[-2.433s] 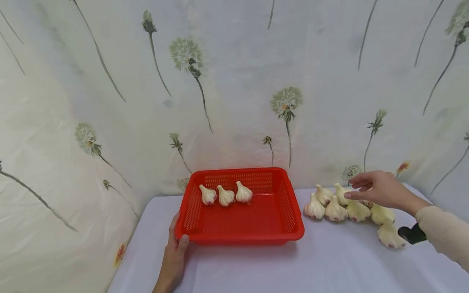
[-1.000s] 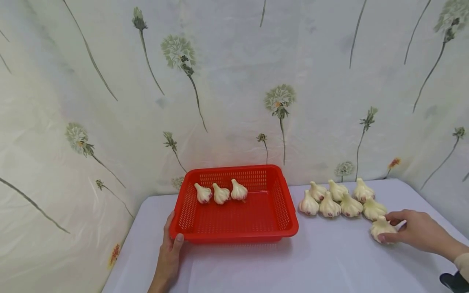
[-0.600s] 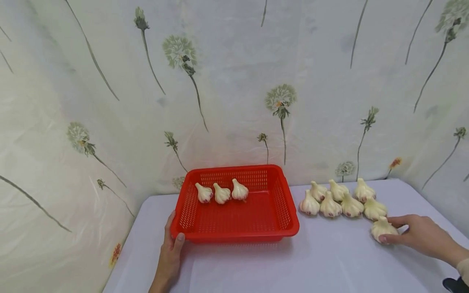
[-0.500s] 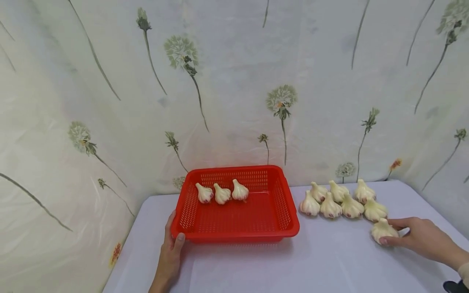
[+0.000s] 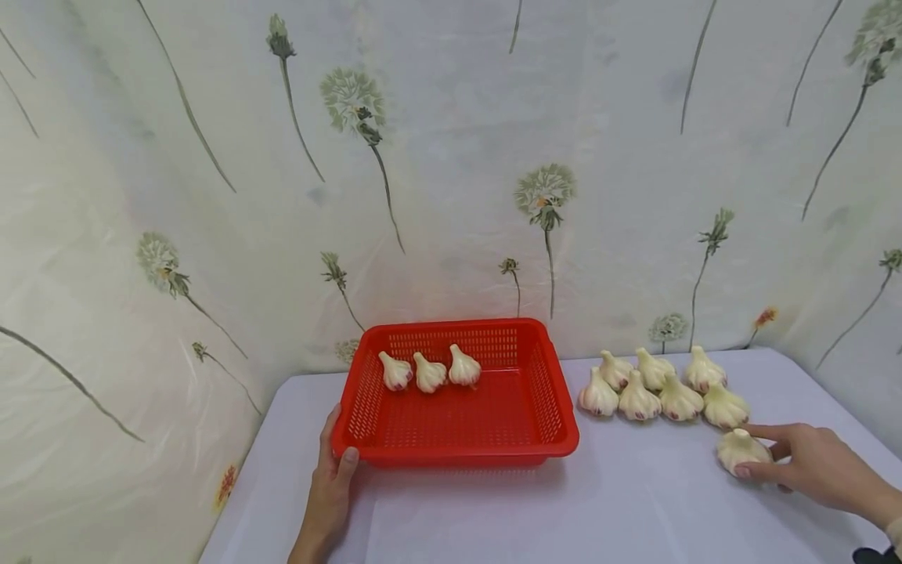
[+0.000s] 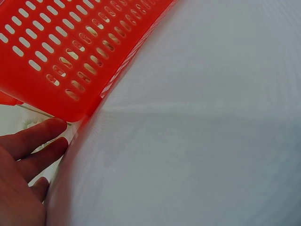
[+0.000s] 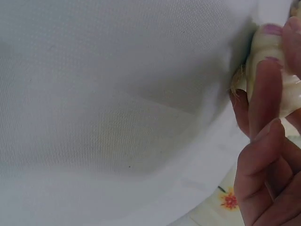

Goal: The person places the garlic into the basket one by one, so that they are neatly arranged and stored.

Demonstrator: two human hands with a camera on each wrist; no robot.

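A garlic bulb [image 5: 740, 454] sits low over the white tabletop at the right, with my right hand [image 5: 820, 466] gripping it between thumb and fingers. In the right wrist view, the fingers wrap the pale bulb [image 7: 263, 47], and its root tuft shows. Just behind it, several more garlic bulbs [image 5: 680, 399] stand close together. A red plastic basket [image 5: 458, 453] with slotted walls holds 3 garlic bulbs [image 5: 430, 374] in its back left part. At its front left corner my left hand [image 5: 327, 493] holds the rim, thumb in front and fingers along the side.
The table has a white cloth [image 5: 620, 501]. A curtain [image 5: 451, 196] printed with dandelions hangs right behind the basket and the bulbs and runs along the left side. Part of a black wrist strap [image 5: 874, 555] shows at the lower right.
My right hand came down from above the bulb group onto the front bulb and took hold of it. The bulb has since shifted slightly toward me. My left hand stayed on the basket.
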